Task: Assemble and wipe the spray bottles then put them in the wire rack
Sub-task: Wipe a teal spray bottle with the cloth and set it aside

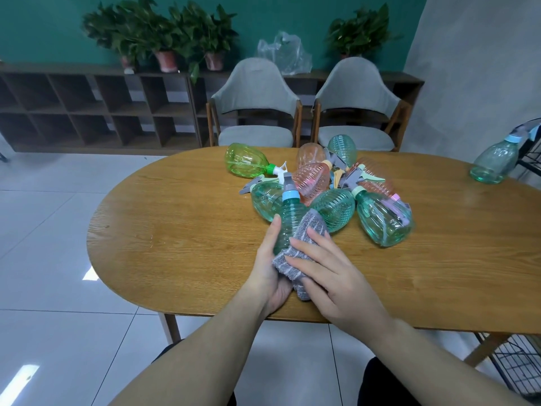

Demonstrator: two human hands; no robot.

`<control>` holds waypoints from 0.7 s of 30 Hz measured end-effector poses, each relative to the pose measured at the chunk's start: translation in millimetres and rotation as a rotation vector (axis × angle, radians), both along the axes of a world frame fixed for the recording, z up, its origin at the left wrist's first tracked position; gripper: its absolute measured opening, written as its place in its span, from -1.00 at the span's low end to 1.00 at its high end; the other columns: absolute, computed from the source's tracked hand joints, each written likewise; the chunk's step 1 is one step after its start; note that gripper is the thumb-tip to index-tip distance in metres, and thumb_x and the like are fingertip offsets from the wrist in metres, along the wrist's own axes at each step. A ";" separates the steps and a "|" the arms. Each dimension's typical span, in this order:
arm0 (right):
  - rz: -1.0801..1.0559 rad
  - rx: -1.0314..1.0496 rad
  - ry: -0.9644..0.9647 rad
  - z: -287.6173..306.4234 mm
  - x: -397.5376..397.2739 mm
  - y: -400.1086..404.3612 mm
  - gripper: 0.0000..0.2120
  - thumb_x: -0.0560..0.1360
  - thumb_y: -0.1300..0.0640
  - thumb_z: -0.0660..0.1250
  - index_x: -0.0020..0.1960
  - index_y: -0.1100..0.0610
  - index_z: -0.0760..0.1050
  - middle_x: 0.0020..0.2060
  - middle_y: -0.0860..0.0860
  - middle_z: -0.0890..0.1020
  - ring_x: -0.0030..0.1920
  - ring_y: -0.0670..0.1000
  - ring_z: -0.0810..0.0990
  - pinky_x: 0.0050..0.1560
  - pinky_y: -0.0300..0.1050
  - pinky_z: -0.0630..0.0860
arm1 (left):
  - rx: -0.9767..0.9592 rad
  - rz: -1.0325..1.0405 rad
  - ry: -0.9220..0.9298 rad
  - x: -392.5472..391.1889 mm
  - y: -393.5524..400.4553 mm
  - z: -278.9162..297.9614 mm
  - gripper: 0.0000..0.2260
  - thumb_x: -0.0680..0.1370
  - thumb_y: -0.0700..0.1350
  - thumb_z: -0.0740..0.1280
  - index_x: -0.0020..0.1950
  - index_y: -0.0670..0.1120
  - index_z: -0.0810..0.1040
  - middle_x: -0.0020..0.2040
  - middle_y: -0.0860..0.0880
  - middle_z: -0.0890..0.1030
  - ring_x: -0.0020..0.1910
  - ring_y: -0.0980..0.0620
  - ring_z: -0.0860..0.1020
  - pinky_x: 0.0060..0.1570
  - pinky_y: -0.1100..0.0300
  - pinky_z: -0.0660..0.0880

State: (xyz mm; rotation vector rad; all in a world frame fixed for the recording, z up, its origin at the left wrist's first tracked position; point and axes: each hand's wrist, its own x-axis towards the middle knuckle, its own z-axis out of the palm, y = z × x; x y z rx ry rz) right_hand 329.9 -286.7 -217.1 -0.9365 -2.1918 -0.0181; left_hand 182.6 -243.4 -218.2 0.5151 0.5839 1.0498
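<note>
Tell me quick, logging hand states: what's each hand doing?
Left hand: grips the teal bottle.
Right hand: open, fingers pressing the grey cloth against the bottle.

Two grey chairs (empty), potted plants on shelving.

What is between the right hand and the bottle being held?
A grey cloth lies between the right hand and the teal bottle, seen in the head view.

arms: bare, no sleeves seen | left hand, right hand: no rings, no gloves | legs: dark trousers
</note>
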 end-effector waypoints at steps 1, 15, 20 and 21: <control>-0.021 -0.024 0.028 1.5 -1.6 1.1 -0.69 0.64 0.16 0.19 0.34 0.13 0.53 0.45 -0.01 0.43 0.55 0.09 0.22 0.54 0.13 0.16 | 0.004 -0.014 0.012 0.1 -0.2 0.3 -0.34 0.53 0.26 0.35 0.43 -0.22 0.51 0.32 -0.30 0.60 0.29 -0.21 0.60 0.27 -0.04 0.57; -0.311 -0.487 0.492 74.7 -24.4 35.8 -0.66 0.66 0.02 0.20 0.42 -0.18 0.38 0.47 -0.32 0.28 0.45 -0.35 0.19 0.46 -0.32 0.13 | 0.079 -0.029 0.009 4.9 1.1 0.4 -0.62 0.61 0.10 0.26 0.28 -0.08 0.66 0.31 -0.25 0.62 0.26 -0.22 0.60 0.37 -0.24 0.44; -0.321 -0.522 0.119 60.0 -28.5 32.7 -0.55 0.68 -0.08 0.08 0.56 -0.20 0.19 0.58 -0.23 0.06 0.55 -0.22 0.01 0.48 -0.23 0.03 | 0.058 0.000 -0.047 3.2 -0.8 6.1 -0.65 0.65 0.04 0.21 0.23 -0.08 0.70 0.25 -0.24 0.65 0.19 -0.19 0.64 0.26 -0.15 0.51; -0.303 -0.475 0.069 56.8 -28.1 30.7 -0.55 0.68 -0.07 0.07 0.56 -0.17 0.20 0.58 -0.21 0.06 0.56 -0.19 -0.01 0.51 -0.21 0.01 | 0.051 0.011 -0.050 2.6 -0.5 5.4 -0.65 0.66 0.04 0.20 0.26 -0.09 0.68 0.22 -0.23 0.66 0.16 -0.17 0.66 0.20 -0.11 0.56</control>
